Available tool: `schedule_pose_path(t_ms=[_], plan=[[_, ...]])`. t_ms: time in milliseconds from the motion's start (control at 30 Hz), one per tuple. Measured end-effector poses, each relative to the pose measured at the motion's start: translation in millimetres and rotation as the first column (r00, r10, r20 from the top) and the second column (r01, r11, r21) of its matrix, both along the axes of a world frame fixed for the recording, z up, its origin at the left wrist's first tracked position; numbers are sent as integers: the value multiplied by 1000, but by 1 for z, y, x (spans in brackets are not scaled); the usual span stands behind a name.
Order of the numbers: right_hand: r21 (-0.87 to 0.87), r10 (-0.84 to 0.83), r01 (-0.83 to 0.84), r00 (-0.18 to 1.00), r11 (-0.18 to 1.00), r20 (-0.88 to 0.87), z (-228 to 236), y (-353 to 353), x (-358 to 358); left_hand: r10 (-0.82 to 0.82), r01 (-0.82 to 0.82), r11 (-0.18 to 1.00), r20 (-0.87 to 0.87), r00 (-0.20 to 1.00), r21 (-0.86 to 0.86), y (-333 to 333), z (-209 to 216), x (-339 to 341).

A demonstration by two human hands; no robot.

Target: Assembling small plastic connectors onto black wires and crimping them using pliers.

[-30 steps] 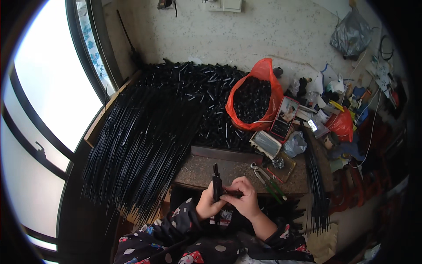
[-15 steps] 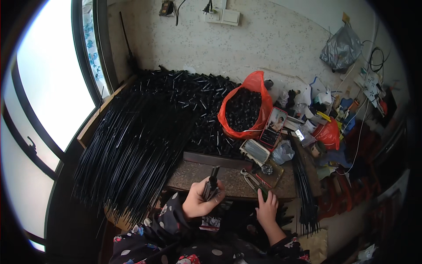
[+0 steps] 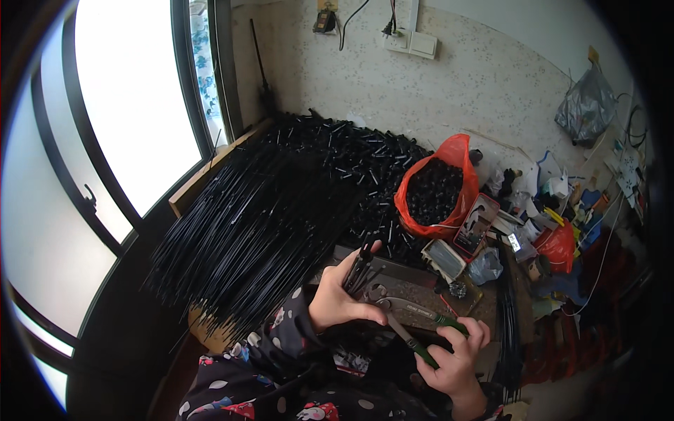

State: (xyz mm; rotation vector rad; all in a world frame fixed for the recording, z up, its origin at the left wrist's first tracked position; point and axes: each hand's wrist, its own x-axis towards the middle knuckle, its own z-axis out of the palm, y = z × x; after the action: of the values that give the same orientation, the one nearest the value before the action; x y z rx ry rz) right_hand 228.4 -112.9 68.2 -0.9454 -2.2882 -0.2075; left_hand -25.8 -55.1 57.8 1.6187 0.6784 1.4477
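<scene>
My left hand (image 3: 335,295) is closed around a small bunch of black rod-like pieces (image 3: 360,270), with its thumb stretched out below them. In my right hand (image 3: 453,358) are pincers (image 3: 415,309) with green grips, the handles spread apart. Their jaws are close beside the pieces in my left hand; whether they touch is hard to tell. Behind my left hand lies a large sheaf of long thin black rods (image 3: 232,235). Beyond it spreads a heap of short black tubes (image 3: 337,147).
A red plastic bag (image 3: 458,149) of small black parts stands right of the heap, with a phone (image 3: 477,223) propped beside it. Nearby are an open box (image 3: 444,259) and a clear plastic bag (image 3: 485,266). More thin rods (image 3: 508,319) lie along the table's right side.
My right hand has lifted the pincers off the table, opened them and brought them to my left hand. My left hand has turned, thumb outward. The whole view has shifted.
</scene>
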Motion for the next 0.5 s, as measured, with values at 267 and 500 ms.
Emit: schedule_pose_path(t_ms=[267, 500], plan=[[207, -132, 81, 960, 975, 247, 20, -3, 2, 158, -151, 986, -107, 982, 71, -6, 10, -2], [-114, 101, -101, 995, 988, -6, 22, 9, 4, 158, -152, 986, -103, 982, 65, -8, 6, -2]])
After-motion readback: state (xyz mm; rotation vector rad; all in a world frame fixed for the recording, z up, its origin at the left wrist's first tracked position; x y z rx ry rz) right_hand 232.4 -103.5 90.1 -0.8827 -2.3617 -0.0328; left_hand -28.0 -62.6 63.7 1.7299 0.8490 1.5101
